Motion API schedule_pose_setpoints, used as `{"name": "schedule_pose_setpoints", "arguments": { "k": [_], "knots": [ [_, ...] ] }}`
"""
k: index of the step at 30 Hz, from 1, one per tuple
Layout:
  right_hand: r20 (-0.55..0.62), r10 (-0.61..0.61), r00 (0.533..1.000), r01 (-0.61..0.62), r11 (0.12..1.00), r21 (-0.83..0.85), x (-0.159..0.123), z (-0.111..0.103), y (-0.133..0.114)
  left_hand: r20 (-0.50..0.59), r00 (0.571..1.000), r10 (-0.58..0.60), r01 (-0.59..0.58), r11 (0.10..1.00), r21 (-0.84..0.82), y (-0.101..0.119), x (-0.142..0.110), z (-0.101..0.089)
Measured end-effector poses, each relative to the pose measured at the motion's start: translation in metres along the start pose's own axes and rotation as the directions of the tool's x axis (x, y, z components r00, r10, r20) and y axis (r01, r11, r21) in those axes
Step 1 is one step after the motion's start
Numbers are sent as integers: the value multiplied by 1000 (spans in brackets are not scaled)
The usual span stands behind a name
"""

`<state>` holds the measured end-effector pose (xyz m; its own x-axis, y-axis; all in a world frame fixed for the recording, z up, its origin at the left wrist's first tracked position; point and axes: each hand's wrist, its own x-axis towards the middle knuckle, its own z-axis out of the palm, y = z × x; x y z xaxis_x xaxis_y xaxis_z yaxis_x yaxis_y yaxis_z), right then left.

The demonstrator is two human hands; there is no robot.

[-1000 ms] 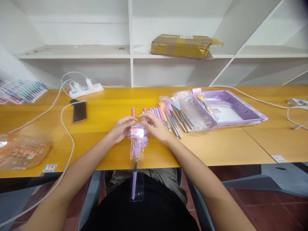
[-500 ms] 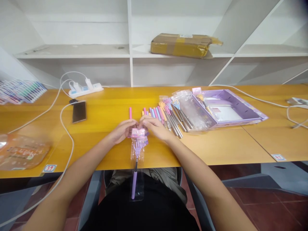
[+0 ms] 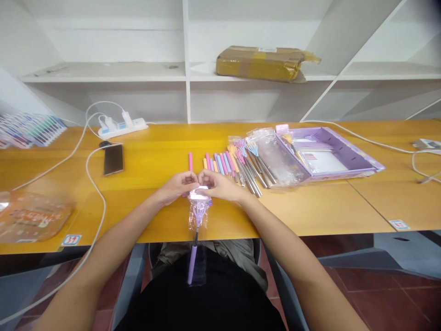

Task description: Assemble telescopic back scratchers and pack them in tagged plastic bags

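A purple back scratcher (image 3: 192, 265) with a claw-shaped head lies in a clear plastic bag (image 3: 200, 274), sloping from the table edge down toward my lap. Around the top of the bag, my left hand (image 3: 179, 187) and my right hand (image 3: 219, 185) meet with fingers closed, pinching its header card (image 3: 199, 193), which looks white. Just beyond my left hand stands out a pink handle tube (image 3: 190, 162). More coloured tubes (image 3: 217, 162) lie beyond my right hand, beside several metal-shafted back scratchers (image 3: 253, 168) with claw heads.
To the right are clear plastic bags (image 3: 275, 156) and an open purple box (image 3: 344, 171). At left lie a phone (image 3: 113, 161), a white power strip (image 3: 123, 128), cables, and an orange-printed plastic pack (image 3: 34, 218). A taped carton (image 3: 260, 64) sits on the shelf behind.
The header card showed pink and now shows a white face. My fingers have curled more, and my right thumb now lies over the card. The scratcher stays in nearly the same place.
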<state>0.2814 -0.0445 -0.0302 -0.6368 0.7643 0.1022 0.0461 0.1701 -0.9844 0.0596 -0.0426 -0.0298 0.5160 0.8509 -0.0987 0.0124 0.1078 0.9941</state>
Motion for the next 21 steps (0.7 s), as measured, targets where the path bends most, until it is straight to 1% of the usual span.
{"name": "schedule_pose_setpoints", "arguments": {
  "k": [2, 5, 8, 10, 14, 18, 21],
  "knots": [
    [31, 16, 999, -17, 1000, 22, 0, 0, 0, 11, 1000, 4, -4, 1000, 23, 2, -1, 0],
    [67, 1, 998, -4, 999, 50, 0, -1, -1, 49, 999, 5, -7, 999, 45, 4, -2, 0],
    [98, -15, 995, 12, 999, 31, 0, -3, -2, 111, 994, -2, -3, 999, 46, 3, -2, 0],
    [121, -5, 993, 3, 1000, 15, -1, -4, -2, 140, 990, -16, 10, 999, 46, 3, -3, 0],
    [166, 19, 986, -23, 1000, 22, -2, -6, 0, 142, 989, -44, 35, 997, 65, 3, -4, -1],
    [176, 14, 984, -18, 1000, 18, -2, -8, 4, 157, 986, -48, 30, 992, 119, 5, -6, -4],
    [176, 11, 984, -17, 999, 34, -2, -10, 3, 198, 979, -55, 23, 987, 161, 6, -7, -4]
  ]
}}
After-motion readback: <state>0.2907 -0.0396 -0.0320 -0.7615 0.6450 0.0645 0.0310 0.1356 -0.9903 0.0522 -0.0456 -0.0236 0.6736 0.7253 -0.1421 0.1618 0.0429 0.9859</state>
